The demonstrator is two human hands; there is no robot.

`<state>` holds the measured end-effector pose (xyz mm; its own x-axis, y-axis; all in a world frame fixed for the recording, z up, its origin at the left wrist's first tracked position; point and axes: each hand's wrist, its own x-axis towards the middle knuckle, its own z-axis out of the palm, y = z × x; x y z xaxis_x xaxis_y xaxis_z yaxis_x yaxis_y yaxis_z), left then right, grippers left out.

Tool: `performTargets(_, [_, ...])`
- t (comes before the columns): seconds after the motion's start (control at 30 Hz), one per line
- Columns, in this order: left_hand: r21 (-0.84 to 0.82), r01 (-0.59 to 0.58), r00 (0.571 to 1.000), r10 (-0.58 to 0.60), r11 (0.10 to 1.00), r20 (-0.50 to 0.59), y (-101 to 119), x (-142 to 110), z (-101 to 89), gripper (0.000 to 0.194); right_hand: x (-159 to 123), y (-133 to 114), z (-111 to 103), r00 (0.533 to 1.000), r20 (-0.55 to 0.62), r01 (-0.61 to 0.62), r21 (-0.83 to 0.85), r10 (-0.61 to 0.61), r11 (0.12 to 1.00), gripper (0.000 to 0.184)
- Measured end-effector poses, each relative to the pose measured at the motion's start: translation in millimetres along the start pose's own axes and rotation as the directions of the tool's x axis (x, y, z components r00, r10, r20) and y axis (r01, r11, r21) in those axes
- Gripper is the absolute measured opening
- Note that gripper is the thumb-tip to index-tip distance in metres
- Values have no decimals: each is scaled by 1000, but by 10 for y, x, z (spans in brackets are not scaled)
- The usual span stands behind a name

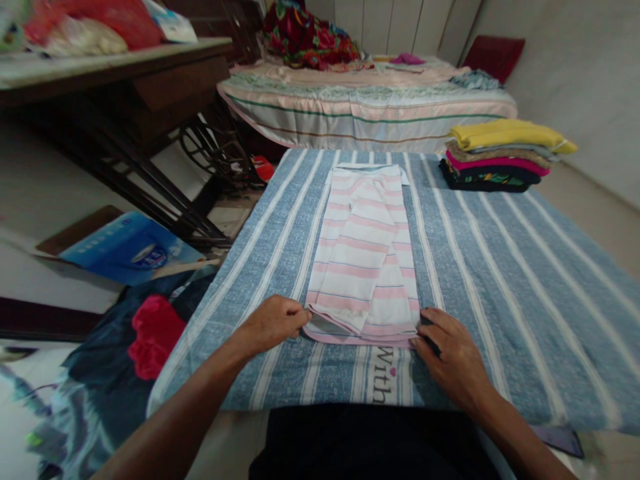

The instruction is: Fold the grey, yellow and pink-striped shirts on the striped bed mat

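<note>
A pink and white striped shirt point(360, 260) lies folded lengthwise into a long strip, a sleeve laid down its middle and its collar end away from me. It rests on a table covered with a blue and white striped cloth point(465, 347). My left hand point(277, 323) pinches the near left corner of the shirt between thumb and fingers. At the near right corner is my right hand point(447, 353), its thumb and fingertips closed on the shirt's edge.
A stack of folded clothes point(500, 157), yellow on top, sits at the table's far right. Behind stands a bed point(370, 113). To the left are a sewing machine table point(135, 73), a blue cardboard box point(135, 247) and a heap of clothes point(115, 353) with a red garment point(155, 337).
</note>
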<state>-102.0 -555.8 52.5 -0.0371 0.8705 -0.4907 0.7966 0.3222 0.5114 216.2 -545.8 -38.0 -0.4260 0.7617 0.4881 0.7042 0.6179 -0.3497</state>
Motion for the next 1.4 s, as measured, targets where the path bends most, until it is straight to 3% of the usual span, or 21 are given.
performTargets(0.17, [-2,-36,999,36,999,31,-75,20,8,29,-20,30,-5,1000,18,13,9,-13,1000,23])
performTargets(0.43, [32,-22,998,24,999,-50,-104,-57,127,21,-16,68,-27,998,41,41,24,-42,999,24])
performTargets(0.57, [58,-17,994,22,998,-102,-63,-76,133,33,-15,59,-23,998,35,54,7,-54,999,25])
performTargets(0.73, [108,-75,994,83,991,-68,-36,-11,85,54,-27,61,1,999,19,49,8,-49,999,26])
performTargets(0.87, [76,-87,994,91,993,-53,-38,23,63,58,-36,75,8,998,15,55,16,-55,998,24])
performTargets(1.17, [5,-78,996,77,997,32,-122,-47,45,28,16,51,-40,998,54,42,29,-44,999,20])
performTargets(1.4, [101,-72,993,80,992,-82,-127,-10,125,22,45,29,-76,997,67,35,36,-38,999,10])
